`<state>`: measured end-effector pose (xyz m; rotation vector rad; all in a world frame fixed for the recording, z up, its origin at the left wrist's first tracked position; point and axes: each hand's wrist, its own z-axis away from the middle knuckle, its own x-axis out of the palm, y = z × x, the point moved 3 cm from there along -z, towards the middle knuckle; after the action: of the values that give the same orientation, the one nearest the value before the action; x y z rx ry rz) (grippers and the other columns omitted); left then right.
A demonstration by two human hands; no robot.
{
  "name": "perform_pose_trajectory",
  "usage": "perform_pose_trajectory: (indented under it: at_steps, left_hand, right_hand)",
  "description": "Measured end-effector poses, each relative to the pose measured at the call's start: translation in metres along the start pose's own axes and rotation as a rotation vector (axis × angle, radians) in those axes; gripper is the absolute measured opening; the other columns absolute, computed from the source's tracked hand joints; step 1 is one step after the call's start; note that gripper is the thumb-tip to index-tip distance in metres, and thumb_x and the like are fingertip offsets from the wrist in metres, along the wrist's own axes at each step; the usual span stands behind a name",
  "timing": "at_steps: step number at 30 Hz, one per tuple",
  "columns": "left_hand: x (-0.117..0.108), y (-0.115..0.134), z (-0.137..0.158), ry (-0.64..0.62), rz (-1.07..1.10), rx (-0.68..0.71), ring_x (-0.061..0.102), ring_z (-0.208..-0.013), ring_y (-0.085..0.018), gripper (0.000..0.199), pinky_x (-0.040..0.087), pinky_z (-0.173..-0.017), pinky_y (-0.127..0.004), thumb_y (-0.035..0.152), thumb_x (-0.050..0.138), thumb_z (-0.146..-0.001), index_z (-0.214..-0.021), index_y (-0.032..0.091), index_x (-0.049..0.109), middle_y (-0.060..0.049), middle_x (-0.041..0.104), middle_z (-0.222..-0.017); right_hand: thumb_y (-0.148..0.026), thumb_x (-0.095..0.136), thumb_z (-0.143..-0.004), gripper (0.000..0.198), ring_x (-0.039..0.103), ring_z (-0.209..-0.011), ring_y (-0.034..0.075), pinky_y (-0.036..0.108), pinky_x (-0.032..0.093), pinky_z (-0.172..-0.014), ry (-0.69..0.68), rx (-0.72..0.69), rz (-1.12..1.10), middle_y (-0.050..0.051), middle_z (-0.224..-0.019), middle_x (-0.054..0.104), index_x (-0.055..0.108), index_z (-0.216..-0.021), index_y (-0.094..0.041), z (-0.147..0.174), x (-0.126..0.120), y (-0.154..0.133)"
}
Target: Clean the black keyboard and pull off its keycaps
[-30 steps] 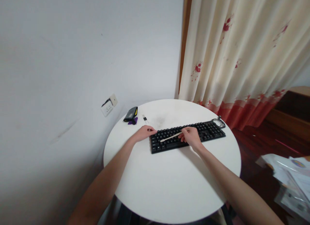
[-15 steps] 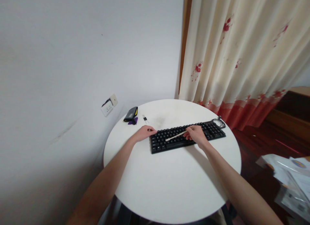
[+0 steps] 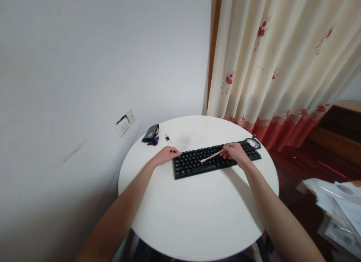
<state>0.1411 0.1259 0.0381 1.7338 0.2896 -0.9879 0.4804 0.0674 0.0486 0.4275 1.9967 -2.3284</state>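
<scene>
A black keyboard [image 3: 197,162] lies slightly slanted on a white round table [image 3: 203,213]. My left hand [image 3: 167,155] grips its far left corner, thumb on the edge and fingers curled around it. In a pinch, my right hand [image 3: 234,153] holds a thin pale stick [image 3: 212,156] with a slightly wider tip, something like a long swab. The stick slants down to the left, its tip at the keys left of the keyboard's middle; whether it touches them is hard to tell. My right hand hovers over the right half and covers some keys.
Near the table's back left edge lie a dark grey pouch-like item [image 3: 150,133], a purple piece [image 3: 153,141] and a small black-and-clear object [image 3: 167,138]. The coiled cable [image 3: 254,143] sits behind the keyboard's right end. Wall sockets [image 3: 122,127] are at left, a curtain [image 3: 270,66] at right.
My right hand and the stick have moved to the right along the keyboard. My left hand stays at the keyboard's left corner. The whole view has shifted slightly.
</scene>
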Motion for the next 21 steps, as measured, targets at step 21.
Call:
perform_pose_trajectory:
  at_steps: [21]
  left_hand:
    - [0.0005, -0.0026, -0.0012, -0.015, 0.002, 0.005, 0.064, -0.082, -0.022, 0.043, 0.046, -0.077, -0.029, 0.056, 0.060, -0.080, -0.088, 0.016, 0.075, -0.006, 0.074, -0.086]
  right_hand:
    - [-0.016, 0.053, -0.080, 0.016, 0.056, -0.042, 0.010, 0.017, 0.035, -0.037, 0.029, -0.075, 0.074, 0.012, -0.066, 0.072, 0.065, -0.070, -0.010, -0.0085, -0.0120, 0.0067]
